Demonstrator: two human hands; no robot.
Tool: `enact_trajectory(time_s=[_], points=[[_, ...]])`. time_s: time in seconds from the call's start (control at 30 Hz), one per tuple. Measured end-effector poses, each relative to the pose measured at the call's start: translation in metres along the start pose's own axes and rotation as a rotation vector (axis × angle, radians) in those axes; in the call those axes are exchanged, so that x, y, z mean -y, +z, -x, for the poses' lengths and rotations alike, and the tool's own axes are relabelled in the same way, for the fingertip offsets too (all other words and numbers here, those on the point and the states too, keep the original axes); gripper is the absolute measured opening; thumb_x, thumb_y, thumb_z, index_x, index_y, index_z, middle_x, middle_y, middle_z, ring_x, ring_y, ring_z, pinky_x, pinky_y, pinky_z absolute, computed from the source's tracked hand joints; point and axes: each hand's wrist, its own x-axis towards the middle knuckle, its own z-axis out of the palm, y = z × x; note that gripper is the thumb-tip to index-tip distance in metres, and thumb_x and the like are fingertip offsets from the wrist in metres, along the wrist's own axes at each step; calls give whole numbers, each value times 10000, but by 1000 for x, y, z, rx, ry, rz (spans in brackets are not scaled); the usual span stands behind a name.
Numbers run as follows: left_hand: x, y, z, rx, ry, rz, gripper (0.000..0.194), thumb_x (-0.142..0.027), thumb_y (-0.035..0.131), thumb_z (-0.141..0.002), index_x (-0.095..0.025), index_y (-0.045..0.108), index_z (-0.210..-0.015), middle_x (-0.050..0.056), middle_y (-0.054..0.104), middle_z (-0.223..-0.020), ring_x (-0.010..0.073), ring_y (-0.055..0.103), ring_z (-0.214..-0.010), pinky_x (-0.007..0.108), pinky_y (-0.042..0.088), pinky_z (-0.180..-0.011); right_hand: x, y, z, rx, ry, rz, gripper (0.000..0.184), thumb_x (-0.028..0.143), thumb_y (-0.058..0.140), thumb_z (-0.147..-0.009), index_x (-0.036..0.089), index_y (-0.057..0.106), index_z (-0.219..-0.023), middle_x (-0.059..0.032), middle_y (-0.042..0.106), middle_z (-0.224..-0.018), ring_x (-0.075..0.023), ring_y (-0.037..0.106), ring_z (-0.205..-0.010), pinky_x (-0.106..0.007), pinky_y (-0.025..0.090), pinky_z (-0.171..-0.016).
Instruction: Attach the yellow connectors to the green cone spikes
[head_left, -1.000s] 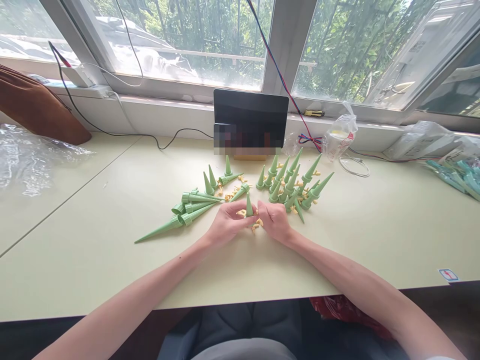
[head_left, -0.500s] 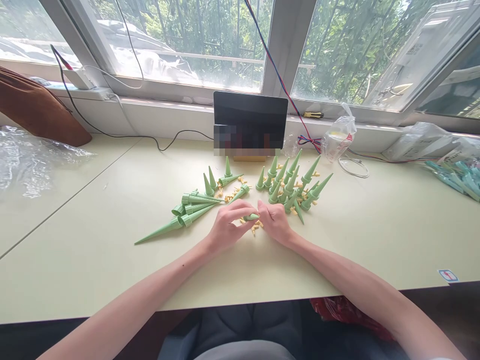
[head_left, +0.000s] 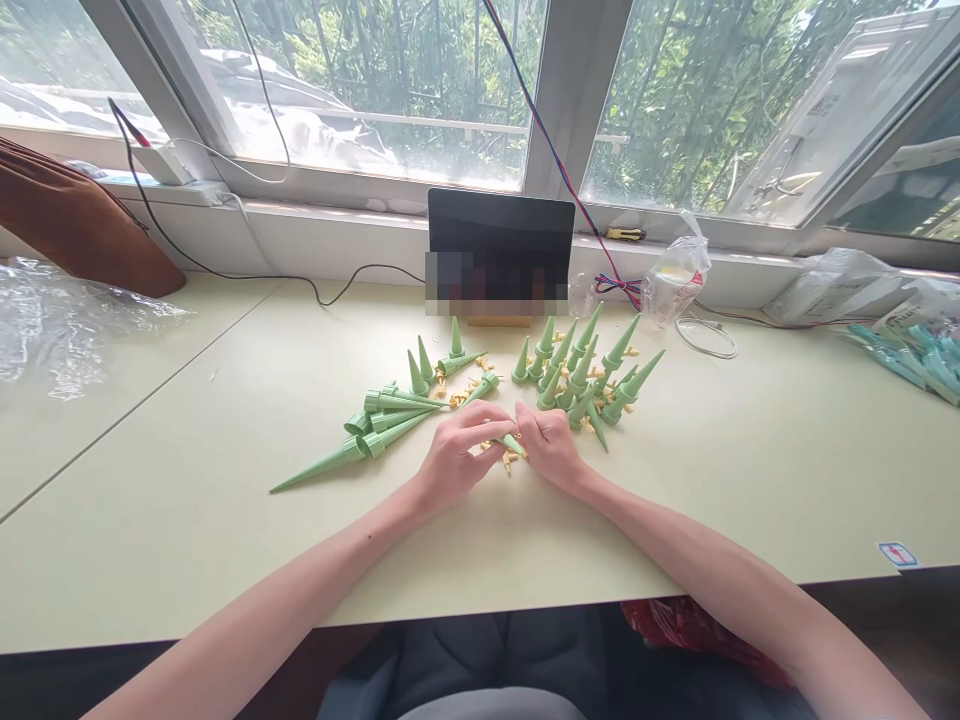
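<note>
in the head view, both hands meet over the middle of the pale surface (head_left: pixel 247 560). the left hand (head_left: pixel 466 447) has its grip closed on a green cone (head_left: pixel 512 443), held between thumb and fingers, its tip slanting down toward the right hand (head_left: pixel 551 441). the right hand's grip is closed, the fingers curled in beside the cone; whether it pinches a small part cannot be told. small yellow pieces (head_left: pixel 510 462) lie just beneath and between the hands.

to the left of the hands, several loose cones (head_left: pixel 390 420) lie on their sides, overlapping, with a few upright cones (head_left: pixel 418 373) standing behind them. more yellow parts (head_left: pixel 457 398) are scattered beside these. to the right stands a dense cluster of cones (head_left: pixel 581 375), mostly upright, with yellow bits sticking out near their bases; one cone at the front lies tilted.

behind everything, a dark screen (head_left: pixel 501 235) leans on a small stand (head_left: pixel 501 320), its lower part blurred. right of it are a knotted plastic bag (head_left: pixel 675 290) and a coiled white cable (head_left: pixel 709 340). at the far left, clear wrap (head_left: pixel 67 330) lies in front of a brown bag (head_left: pixel 82 220); at the far right are bagged teal pieces (head_left: pixel 919 355).
</note>
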Motion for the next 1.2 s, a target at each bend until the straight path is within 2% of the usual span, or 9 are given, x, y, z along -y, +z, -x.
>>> enact_trajectory(time_s=[0.17,0.3,0.4,0.6,0.87,1.2], points=[[0,1,2,11,-38,-14,270,-79,556,-879,-227,734,-1017,81,706,-1022,178,676,-912,313,566,-776,-1,0,-1,-7,23,-2,639,481,341,-1005,186,406,-441,15,389,-430,-88,354,-413,-255,275,-460],[0,1,3,-4,-120,-83,217,-113,621,-877,-240,732,-1013,76,681,-1105,176,679,-933,290,554,-763,-4,1,-1,-26,50,16,596,489,348,-997,200,325,-476,27,336,-438,-88,309,-426,-264,236,-452],[1,1,2,-14,-166,-101,177,-191,688,-869,-246,727,-1033,72,676,-1108,184,677,-938,311,550,-793,-5,1,-1,-28,55,3,587,495,347,-996,210,271,-488,34,297,-440,-88,278,-429,-271,219,-450],[0,0,0,9,-187,-88,278,-257,727,-848,-248,686,-1122,80,667,-1128,219,653,-1034,372,553,-881,-4,1,-2,-56,64,-3,610,531,351,-987,206,291,-475,34,297,-428,-86,277,-416,-275,230,-442],[-1,-1,-1,37,-214,-14,305,-191,657,-880,-249,660,-1180,75,644,-1137,200,619,-1058,332,595,-823,-4,0,-3,-100,72,3,609,529,361,-986,208,285,-475,33,300,-415,-87,282,-411,-276,235,-434],[3,2,-2,4,-213,-43,186,-161,630,-896,-217,701,-1060,72,679,-1037,185,656,-944,325,587,-798,-3,0,-4,-83,67,-26,616,508,373,-990,206,288,-460,35,288,-414,-84,274,-402,-280,208,-435]])
